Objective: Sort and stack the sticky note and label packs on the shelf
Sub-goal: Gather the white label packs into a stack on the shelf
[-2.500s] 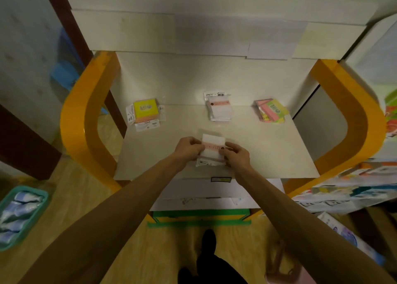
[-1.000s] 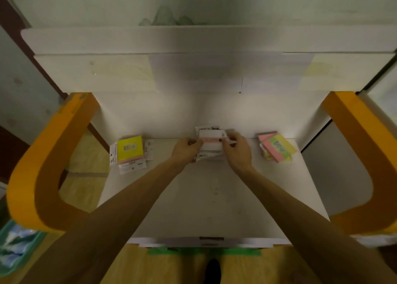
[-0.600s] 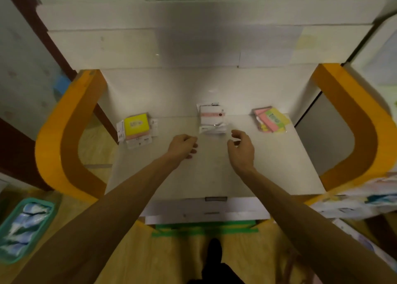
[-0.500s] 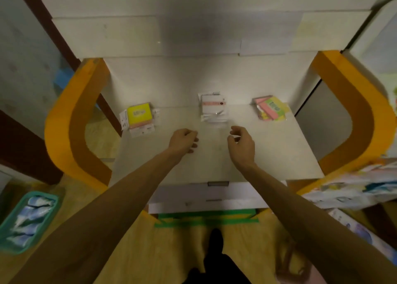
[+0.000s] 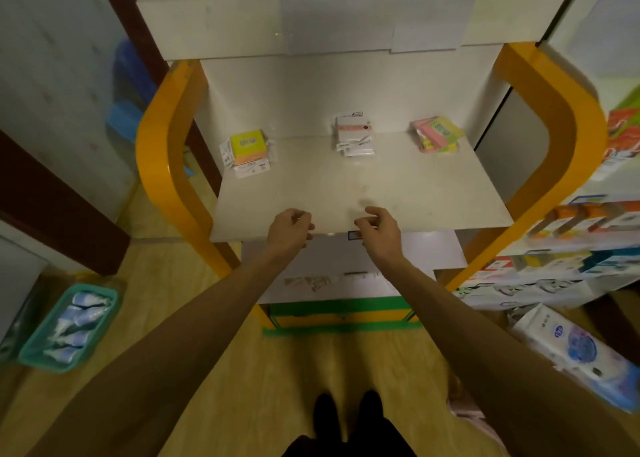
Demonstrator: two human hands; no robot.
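Both hands, left (image 5: 290, 229) and right (image 5: 378, 229), are hovering empty, loosely curled; middle stack (image 5: 355, 137) is sitting skewed, possibly toppling if nudged.

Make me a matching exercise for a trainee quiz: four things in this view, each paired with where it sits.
Things:
1. yellow pack
2. white pack
3. pink pack
4. teal basket

Places:
A. shelf, back right
B. floor, far left
C. shelf, back left
D. shelf, back middle

Pairs: 1-C, 2-D, 3-A, 4-B
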